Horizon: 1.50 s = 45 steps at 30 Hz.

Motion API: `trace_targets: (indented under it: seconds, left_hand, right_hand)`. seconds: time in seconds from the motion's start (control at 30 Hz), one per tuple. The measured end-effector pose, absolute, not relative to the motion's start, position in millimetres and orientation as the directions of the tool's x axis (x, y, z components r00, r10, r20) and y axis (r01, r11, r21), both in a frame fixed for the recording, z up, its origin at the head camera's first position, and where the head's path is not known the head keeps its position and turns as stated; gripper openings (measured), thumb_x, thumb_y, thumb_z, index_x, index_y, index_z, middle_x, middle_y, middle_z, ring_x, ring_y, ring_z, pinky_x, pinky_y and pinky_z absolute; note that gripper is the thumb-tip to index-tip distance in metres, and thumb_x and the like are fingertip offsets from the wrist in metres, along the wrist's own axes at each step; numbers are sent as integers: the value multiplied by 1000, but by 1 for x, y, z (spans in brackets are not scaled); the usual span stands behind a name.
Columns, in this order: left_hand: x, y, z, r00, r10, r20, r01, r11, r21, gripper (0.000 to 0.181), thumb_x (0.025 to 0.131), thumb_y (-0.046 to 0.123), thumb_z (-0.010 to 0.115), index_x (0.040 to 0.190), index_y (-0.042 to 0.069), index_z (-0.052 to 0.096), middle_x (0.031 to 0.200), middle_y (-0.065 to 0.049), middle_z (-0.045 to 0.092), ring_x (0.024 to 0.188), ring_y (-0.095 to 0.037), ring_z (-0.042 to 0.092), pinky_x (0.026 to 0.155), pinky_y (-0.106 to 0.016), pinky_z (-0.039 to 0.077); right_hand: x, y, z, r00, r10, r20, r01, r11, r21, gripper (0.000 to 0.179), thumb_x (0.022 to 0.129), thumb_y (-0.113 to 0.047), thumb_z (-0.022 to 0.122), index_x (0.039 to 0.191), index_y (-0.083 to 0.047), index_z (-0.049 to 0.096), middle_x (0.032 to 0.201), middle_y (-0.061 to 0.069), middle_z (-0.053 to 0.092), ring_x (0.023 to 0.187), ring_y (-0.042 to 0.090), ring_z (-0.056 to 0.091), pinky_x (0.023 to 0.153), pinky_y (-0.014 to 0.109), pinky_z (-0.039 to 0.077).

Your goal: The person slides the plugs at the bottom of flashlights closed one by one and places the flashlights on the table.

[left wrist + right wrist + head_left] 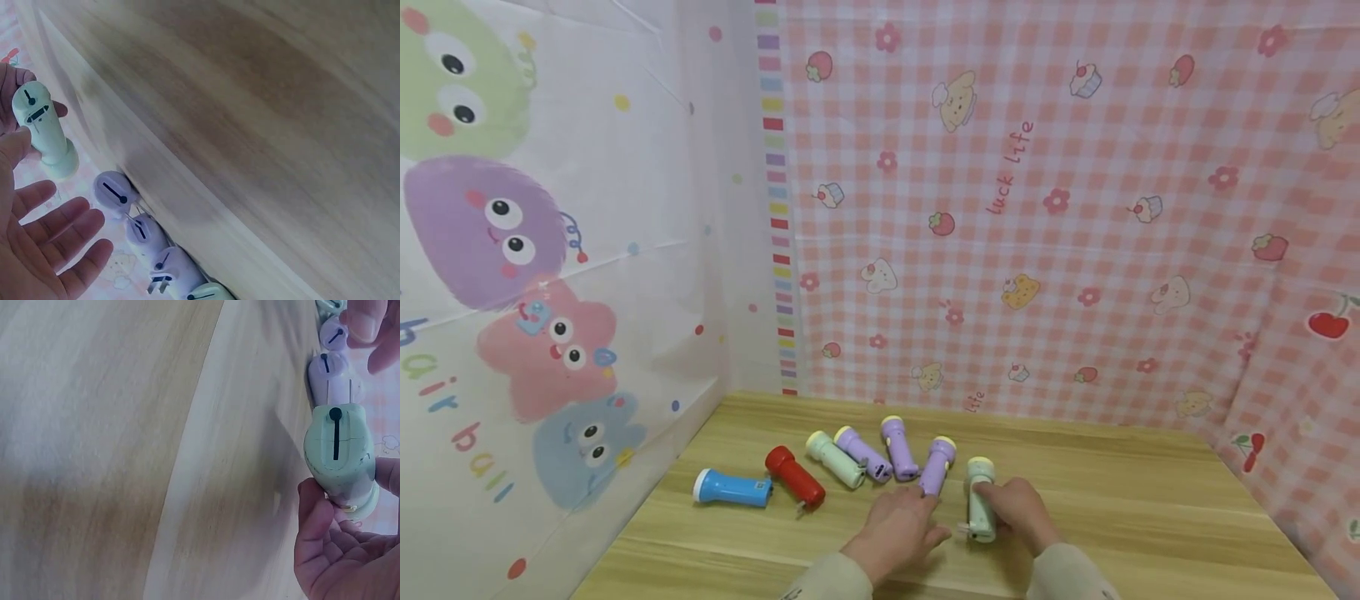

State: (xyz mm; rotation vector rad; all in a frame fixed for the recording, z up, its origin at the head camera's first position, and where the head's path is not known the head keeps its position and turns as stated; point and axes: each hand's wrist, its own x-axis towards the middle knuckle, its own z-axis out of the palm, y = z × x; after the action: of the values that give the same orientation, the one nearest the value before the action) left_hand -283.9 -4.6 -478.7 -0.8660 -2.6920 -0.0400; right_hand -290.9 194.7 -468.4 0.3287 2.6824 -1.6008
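Observation:
My right hand (1018,510) grips a light green flashlight (981,504) with a pale yellow head, thumb and fingers on opposite sides of its body. The head points to the back; metal plug prongs (340,392) stick out at its tail end. In the right wrist view the tail shows a dark slot. My left hand (897,533) is held low with its fingers loosely spread, fingertips overlapping the near end of a purple flashlight (938,463) in the head view. The left wrist view shows the left palm (31,250) and relaxed fingers around nothing.
Left of the hands lie two more purple flashlights (897,448), another green flashlight (835,458), a red one (794,477) with prongs out, and a blue one (732,488). The wooden table (1112,483) meets a pink checked cloth (1000,208) behind and a white printed cloth (700,250) at left.

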Motion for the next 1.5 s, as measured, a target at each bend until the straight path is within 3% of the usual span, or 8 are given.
trace_targets:
  seconds: [0.2, 0.43, 0.67, 1.07, 1.27, 1.5]
  left_hand:
    - [-285, -3, -478, -750, 590, 300, 612, 791, -26, 46, 91, 54, 64, 120, 18, 67, 107, -2, 67, 93, -18, 63, 69, -32, 53]
    - [-284, -3, -478, -692, 620, 369, 660, 751, -23, 43, 90, 53, 66, 116, 18, 67, 102, 1, 65, 87, -14, 62, 65, -28, 51]
    - [-285, -4, -478, -619, 660, 426, 722, 691, -20, 39, 89, 46, 71, 115, 17, 68, 102, 3, 64, 88, -11, 62, 69, -25, 51]
    - [-285, -3, -475, -548, 666, 506, 770, 638, -7, 38, 88, 39, 74, 118, 17, 68, 110, 4, 65, 95, -8, 62, 77, -22, 52]
    - [-284, -3, -474, -514, 662, 545, 787, 618, -8, 39, 87, 37, 75, 119, 15, 68, 112, 3, 65, 97, -9, 63, 77, -23, 52]
    - [-283, -4, -473, -469, 667, 578, 812, 584, -15, 37, 87, 35, 76, 117, 16, 69, 113, 3, 66, 99, -8, 64, 81, -22, 52]
  right_hand:
    - [-292, 190, -472, -974, 174, -144, 198, 350, -916, 35, 88, -24, 67, 91, 10, 58, 77, 11, 60, 65, 19, 60, 59, 33, 57]
    - [-291, 188, -470, -966, 189, -179, 237, 356, -904, 39, 89, -28, 66, 95, 9, 58, 82, 10, 58, 69, 18, 59, 63, 34, 56]
    - [-289, 187, -466, -961, 195, -196, 251, 324, -912, 39, 90, -30, 65, 94, 8, 60, 80, 9, 59, 66, 17, 56, 60, 31, 52]
    - [-287, 187, -456, -952, 187, -242, 280, 214, -936, 55, 94, -34, 64, 113, 17, 52, 94, 17, 61, 81, 23, 62, 71, 37, 55]
    - [-287, 184, -455, -964, 157, -216, 237, 130, -963, 55, 94, -27, 64, 112, 23, 50, 98, 22, 59, 81, 24, 65, 76, 41, 58]
    - [-286, 183, -451, -969, 141, -203, 221, 128, -967, 54, 94, -27, 64, 110, 23, 51, 98, 22, 60, 81, 23, 63, 75, 41, 58]
